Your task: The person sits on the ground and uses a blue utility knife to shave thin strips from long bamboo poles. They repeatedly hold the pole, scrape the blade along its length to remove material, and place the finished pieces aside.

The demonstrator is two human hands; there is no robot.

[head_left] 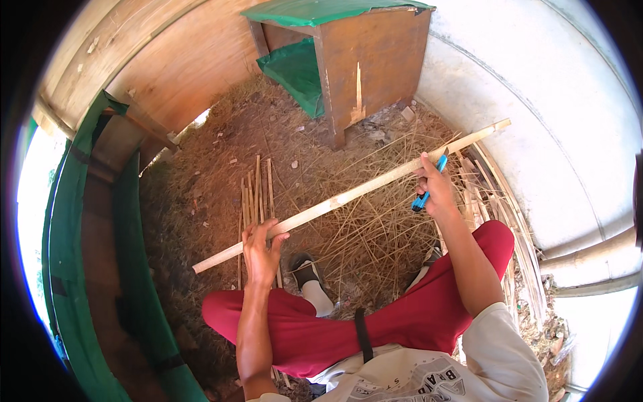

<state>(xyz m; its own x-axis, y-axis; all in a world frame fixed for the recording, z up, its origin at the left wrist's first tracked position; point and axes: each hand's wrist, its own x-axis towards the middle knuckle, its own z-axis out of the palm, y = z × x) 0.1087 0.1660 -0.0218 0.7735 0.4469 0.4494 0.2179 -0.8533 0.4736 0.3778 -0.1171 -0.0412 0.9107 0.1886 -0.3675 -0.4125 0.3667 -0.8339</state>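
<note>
A long, pale bamboo strip (pixel 348 195) slants across in front of me, its right end higher and farther off. My left hand (pixel 261 248) grips it near its left end, the thumb out along the near side. Toward the other end, my right hand (pixel 434 186) holds a blue utility knife (pixel 420 201), its front end up against the strip. The fingers of that hand hide the middle of the knife. Whether they also pinch the strip is hard to make out.
Several thin strips (pixel 258 191) lie on the dirt floor beyond my left hand. Shavings (pixel 375 228) cover the ground between my feet. More long strips (pixel 512 208) lean along the white wall (pixel 536 100) at right. A wooden cabinet (pixel 375 63) stands ahead; a green-covered shelf (pixel 74 241) is at left.
</note>
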